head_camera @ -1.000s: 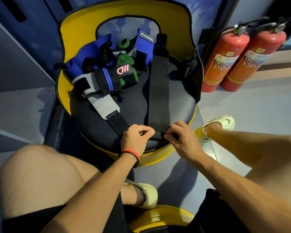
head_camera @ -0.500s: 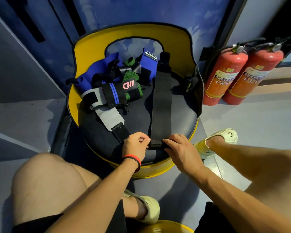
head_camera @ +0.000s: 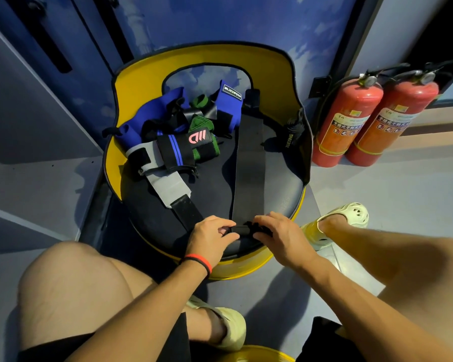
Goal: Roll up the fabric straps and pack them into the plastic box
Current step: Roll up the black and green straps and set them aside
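Two hands at lower centre | left hand (head_camera: 211,239) and right hand (head_camera: 280,237) pinch the rolled end of the long black strap (head_camera: 247,165) | strap runs up the chair seat (head_camera: 215,189) (other straps (head_camera: 183,137) piled upper left)

Long strap (head_camera: 247,163) black. Chair shell (head_camera: 272,69) yellow, seat (head_camera: 215,184) black. Other straps (head_camera: 229,103) blue, green, grey. Fire extinguishers (head_camera: 347,121) red. Wristband (head_camera: 198,259) red and black.
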A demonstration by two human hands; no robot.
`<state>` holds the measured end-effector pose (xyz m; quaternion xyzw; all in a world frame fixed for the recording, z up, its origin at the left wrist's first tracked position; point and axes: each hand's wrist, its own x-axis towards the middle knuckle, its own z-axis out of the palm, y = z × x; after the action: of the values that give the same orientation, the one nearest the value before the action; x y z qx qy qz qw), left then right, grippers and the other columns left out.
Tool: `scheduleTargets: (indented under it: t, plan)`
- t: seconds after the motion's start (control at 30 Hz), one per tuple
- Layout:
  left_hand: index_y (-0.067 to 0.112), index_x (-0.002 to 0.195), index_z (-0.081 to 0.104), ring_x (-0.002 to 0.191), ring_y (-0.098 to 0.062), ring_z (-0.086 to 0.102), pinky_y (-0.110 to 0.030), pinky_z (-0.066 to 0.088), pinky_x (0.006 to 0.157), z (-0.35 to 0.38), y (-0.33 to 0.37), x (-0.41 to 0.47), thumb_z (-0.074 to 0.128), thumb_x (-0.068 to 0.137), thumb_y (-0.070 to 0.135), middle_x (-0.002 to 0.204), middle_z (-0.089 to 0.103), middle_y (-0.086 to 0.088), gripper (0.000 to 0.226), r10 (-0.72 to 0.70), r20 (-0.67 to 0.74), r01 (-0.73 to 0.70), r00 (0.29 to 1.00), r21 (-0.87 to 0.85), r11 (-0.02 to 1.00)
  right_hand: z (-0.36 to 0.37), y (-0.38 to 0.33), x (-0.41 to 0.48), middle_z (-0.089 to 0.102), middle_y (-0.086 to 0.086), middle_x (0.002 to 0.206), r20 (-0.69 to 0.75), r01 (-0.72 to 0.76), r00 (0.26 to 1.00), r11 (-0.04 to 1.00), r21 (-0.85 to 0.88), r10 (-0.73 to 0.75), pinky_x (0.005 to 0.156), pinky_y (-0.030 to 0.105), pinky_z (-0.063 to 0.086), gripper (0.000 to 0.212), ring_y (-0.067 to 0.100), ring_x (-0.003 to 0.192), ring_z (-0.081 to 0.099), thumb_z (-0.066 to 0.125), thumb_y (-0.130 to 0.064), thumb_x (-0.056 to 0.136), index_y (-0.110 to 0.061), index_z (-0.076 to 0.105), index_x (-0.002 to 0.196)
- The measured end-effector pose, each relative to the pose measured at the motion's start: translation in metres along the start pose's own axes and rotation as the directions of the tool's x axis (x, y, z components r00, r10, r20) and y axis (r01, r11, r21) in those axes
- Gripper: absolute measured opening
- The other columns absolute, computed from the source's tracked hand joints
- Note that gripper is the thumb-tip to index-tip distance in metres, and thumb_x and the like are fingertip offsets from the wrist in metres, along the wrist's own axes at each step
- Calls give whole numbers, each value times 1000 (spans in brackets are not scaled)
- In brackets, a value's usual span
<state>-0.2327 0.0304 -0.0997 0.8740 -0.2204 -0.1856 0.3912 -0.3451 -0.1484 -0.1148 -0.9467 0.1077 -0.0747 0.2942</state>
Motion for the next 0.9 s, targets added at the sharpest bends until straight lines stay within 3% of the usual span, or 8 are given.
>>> scheduleTargets:
  t: [0.07, 0.13, 0.2, 0.3, 0.47, 0.6, 0.8, 0.9]
  plan:
    - [16, 105, 79, 85, 1, 65, -7, 50, 71, 0, 2, 0, 84, 80, 17, 92, 67, 10, 26, -92, 34, 95, 995, -94, 991, -2, 2, -2, 64, -5, 89, -11, -89, 996, 988, 122, 91, 64, 30, 45, 13, 15, 77, 55, 74, -26, 91, -23, 65, 100]
    - [14, 106, 79, 90, -5, 68, -6, 49, 72, 0, 4, 4, 83, 81, 19, 94, 69, 7, 26, -117, 56, 122, 992, -92, 988, 0, 3, -1, 62, -4, 89, -21, -145, 989, 980, 139, 150, 66, 32, 48, 11, 17, 78, 55, 74, -29, 91, -24, 65, 95]
    - [17, 104, 80, 91, -11, 68, -18, 54, 81, -1, 9, 11, 82, 82, 25, 95, 71, 6, 24, -141, 56, 143, 988, -43, 989, 5, 4, 0, 58, -2, 98, -59, -167, 983, 979, 116, 175, 71, 26, 50, 12, 15, 82, 54, 73, -32, 92, -23, 71, 101]
    - [21, 90, 82, 79, -14, 71, -35, 60, 85, 1, 15, 20, 80, 83, 28, 75, 75, 6, 10, -213, 70, 218, 974, -60, 974, 9, 4, 2, 57, -1, 102, -136, -142, 979, 986, 92, 154, 73, 27, 53, 20, 13, 84, 54, 71, -31, 94, -17, 74, 108]
    - [21, 74, 78, 71, -18, 73, -40, 62, 79, 6, 22, 29, 83, 79, 29, 67, 74, 3, 10, -299, 3, 299, 954, -54, 953, 14, -3, -1, 59, -4, 101, -193, -8, 981, 1000, -8, 6, 67, 32, 53, 8, 17, 87, 55, 67, -24, 97, -20, 66, 104]
    - [14, 75, 74, 59, -14, 73, -41, 63, 75, 5, 22, 35, 89, 74, 30, 65, 73, 0, 22, -389, 11, 384, 921, -194, 903, 17, -4, -4, 59, 0, 115, -129, -35, 991, 997, -74, 26, 73, 25, 54, 33, 20, 95, 58, 80, -22, 86, -18, 62, 114]
    - [21, 78, 70, 74, -10, 66, -24, 53, 64, 11, 25, 36, 85, 78, 30, 77, 70, 6, 17, -214, -116, 203, 970, -100, 974, 16, -6, 3, 63, 2, 112, -176, -80, 982, 995, -54, 70, 73, 30, 59, 29, 22, 96, 62, 78, -17, 88, -17, 68, 115]
    - [22, 82, 77, 83, -8, 65, -22, 53, 69, 15, 22, 26, 78, 85, 23, 88, 72, 7, 3, -117, -172, 97, 978, -123, 988, 11, -6, 5, 61, 2, 111, -183, -104, 978, 994, -26, 97, 73, 30, 57, 29, 22, 94, 62, 78, -18, 89, -15, 70, 117]
